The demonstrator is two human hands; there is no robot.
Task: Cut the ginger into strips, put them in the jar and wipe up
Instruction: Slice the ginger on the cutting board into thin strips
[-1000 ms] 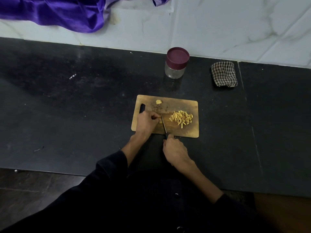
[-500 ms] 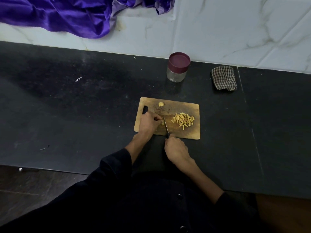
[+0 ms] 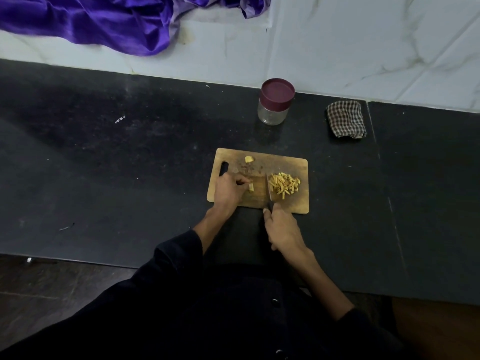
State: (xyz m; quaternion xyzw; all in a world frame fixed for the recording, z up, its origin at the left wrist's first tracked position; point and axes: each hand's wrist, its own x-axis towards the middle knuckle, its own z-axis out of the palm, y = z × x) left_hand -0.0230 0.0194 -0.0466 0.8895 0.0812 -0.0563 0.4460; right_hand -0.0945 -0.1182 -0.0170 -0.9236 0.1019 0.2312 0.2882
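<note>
Ginger piece (image 3: 251, 187): a small, pale, uncut remnant lying on the wooden cutting board (image 3: 280, 162), at the fingertips of the left hand (image 3: 228, 192). Judged light, firm and fibrous, with damp cut faces likely to slide; best pinned from above near its far end, clear of the edge. The left fingers (image 3: 242, 181) are curled, tips together, pressing on the piece. To their right the knife (image 3: 268, 187) stands edge-down, its blade against the heap of ginger strips (image 3: 283, 185); the strips look light, loose and easily scattered. The right hand (image 3: 281, 228) is wrapped closed around the handle at the board's near edge. A second ginger scrap (image 3: 248, 159) lies beyond the left fingers. Farther off, the lidded glass jar (image 3: 275, 101) and the folded checked cloth (image 3: 346, 119) rest on the dark counter (image 3: 130, 165).
</note>
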